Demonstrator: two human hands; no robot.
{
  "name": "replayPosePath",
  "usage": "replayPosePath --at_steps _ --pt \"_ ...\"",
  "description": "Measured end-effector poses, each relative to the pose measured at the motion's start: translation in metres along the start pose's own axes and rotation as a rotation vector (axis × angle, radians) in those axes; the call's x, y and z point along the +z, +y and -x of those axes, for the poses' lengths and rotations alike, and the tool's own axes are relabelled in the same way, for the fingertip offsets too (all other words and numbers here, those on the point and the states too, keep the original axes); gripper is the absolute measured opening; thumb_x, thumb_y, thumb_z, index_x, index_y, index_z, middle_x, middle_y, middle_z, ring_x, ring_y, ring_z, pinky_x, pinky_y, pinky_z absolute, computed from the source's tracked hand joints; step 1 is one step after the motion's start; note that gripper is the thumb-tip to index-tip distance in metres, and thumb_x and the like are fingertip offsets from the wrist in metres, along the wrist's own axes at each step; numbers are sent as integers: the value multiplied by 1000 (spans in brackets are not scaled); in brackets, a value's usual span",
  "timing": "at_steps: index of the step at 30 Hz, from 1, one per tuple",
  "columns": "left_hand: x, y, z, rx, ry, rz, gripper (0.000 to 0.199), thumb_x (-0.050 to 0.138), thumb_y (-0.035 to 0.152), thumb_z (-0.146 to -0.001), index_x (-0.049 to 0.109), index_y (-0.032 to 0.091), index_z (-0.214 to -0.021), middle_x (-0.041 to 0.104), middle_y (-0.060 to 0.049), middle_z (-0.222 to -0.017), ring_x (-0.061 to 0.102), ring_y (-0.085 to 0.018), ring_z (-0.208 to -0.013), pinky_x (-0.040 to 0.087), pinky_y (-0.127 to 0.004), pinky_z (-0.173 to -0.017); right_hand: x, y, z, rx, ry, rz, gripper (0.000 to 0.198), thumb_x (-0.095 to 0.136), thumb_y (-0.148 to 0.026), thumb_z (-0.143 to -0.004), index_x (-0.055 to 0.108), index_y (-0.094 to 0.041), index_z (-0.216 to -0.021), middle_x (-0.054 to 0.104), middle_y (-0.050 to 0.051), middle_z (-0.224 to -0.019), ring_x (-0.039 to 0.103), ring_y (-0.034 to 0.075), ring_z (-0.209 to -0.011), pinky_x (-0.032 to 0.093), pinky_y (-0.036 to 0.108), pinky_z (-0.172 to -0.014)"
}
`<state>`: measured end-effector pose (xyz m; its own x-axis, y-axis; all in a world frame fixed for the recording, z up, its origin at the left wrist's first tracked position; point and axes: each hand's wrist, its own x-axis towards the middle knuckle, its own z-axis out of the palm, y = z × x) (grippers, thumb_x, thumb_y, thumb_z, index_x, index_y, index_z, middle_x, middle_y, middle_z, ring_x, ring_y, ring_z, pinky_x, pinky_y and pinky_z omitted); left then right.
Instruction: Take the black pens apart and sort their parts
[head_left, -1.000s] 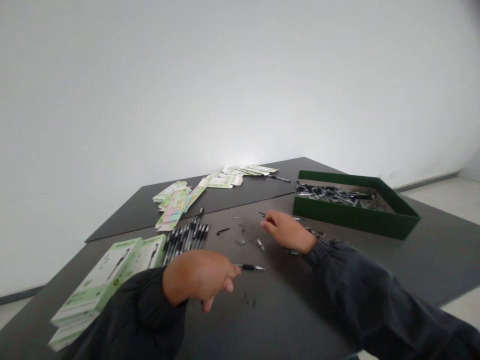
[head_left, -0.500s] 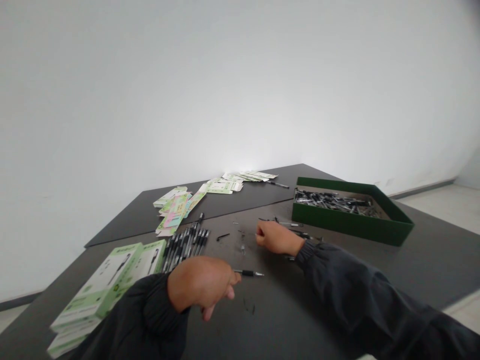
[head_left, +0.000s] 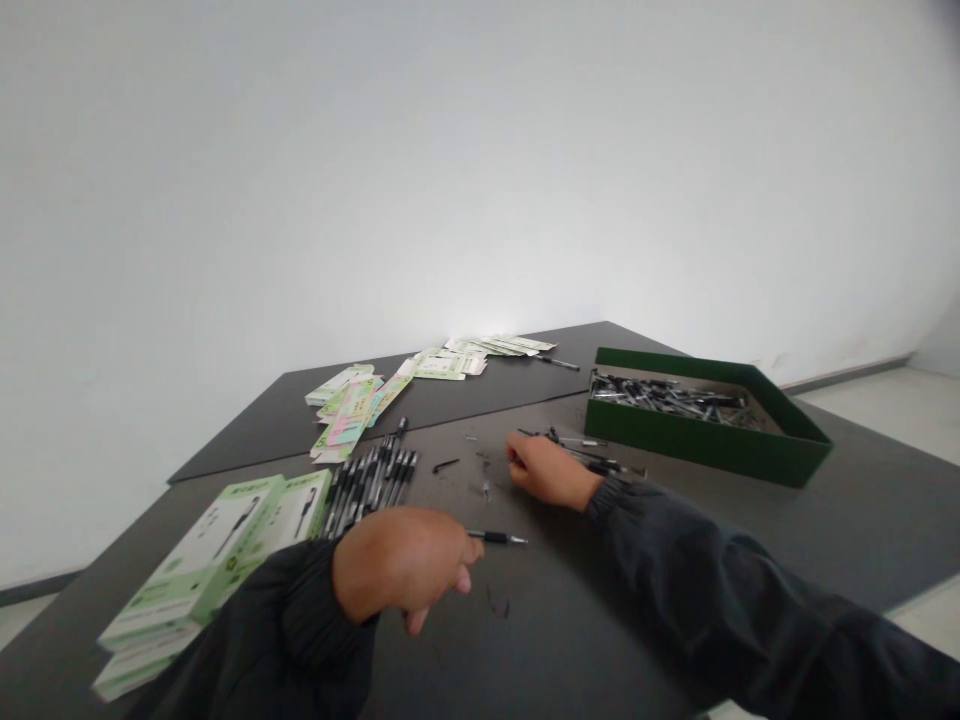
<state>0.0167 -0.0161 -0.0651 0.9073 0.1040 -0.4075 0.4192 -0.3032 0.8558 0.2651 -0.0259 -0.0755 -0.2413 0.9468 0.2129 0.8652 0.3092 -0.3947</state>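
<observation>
My left hand is closed, back of the hand up, low in the middle of the view. From its fingertips a pen with a black grip points right, tip outward; its rear end is hidden by the hand. To the right and farther off, my right hand is low over the table with its fingers pinched together. What it pinches, if anything, is too small to make out. Beside it lie several loose pens and parts. Between the hands are a bent black pen clip and small clear bits.
A row of pens lies beyond my left hand. Stacked white-and-green pen boxes stand at left, flattened cartons behind. At right is a green tray full of pen parts. A lone pen lies at the back.
My right hand has shifted slightly left, and its fingers remain pinched. My left hand has hardly moved and keeps the pen. The whole view has tilted a little.
</observation>
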Motion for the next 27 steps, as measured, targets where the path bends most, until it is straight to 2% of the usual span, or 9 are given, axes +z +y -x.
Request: replayPosePath --at_steps 3,5,9,12,18,23,27 --pt "0 -1 1 -15 -15 -17 48 43 51 -89 51 18 -122 54 4 -57 49 -12 -42 39 -20 -46 -2 0 0 -9 8 12 11 49 -13 -81 56 -15 -90 61 4 -77 50 13 -68 28 24 -60" --pt "1 -4 3 -27 1 -24 47 45 50 -88 51 18 -122 55 3 -59 49 -11 -44 38 -19 -46 -3 -1 0 -13 -2 21 9 52 -13 -80 56 -15 -87 60 3 -74 49 13 -66 27 23 -59" --pt "5 -12 9 -87 81 -10 51 45 51 -87 47 21 -129 62 -2 -89 52 -9 -49 40 -19 -49 -5 -2 0 -10 19 40 12 47 -14 -83 56 -15 -90 61 5 -77 49 13 -66 27 24 -60" --pt "7 -14 12 -52 100 15 52 43 51 -88 46 21 -130 62 -4 -99 53 -9 -52 42 -20 -53 -5 -3 0 -16 7 47 10 49 -14 -80 56 -16 -86 60 4 -74 47 13 -64 27 24 -58" --pt "5 -15 9 35 77 0 50 44 50 -88 46 23 -130 64 -1 -86 52 -9 -49 39 -19 -50 -6 -2 -1 -15 3 52 9 49 -15 -81 56 -16 -85 60 4 -74 48 13 -64 27 23 -58" --pt "5 -12 5 31 76 15 49 43 50 -89 51 19 -126 61 2 -65 50 -11 -45 39 -21 -50 -1 -2 1 1 -23 51 10 49 -15 -82 56 -16 -88 61 5 -77 50 14 -67 27 23 -59" --pt "7 -6 6 31 91 20 49 43 51 -89 50 19 -126 61 2 -65 49 -11 -44 39 -21 -49 9 -2 3 12 -66 50 8 52 -13 -81 57 -15 -86 62 5 -77 53 13 -68 28 23 -60"
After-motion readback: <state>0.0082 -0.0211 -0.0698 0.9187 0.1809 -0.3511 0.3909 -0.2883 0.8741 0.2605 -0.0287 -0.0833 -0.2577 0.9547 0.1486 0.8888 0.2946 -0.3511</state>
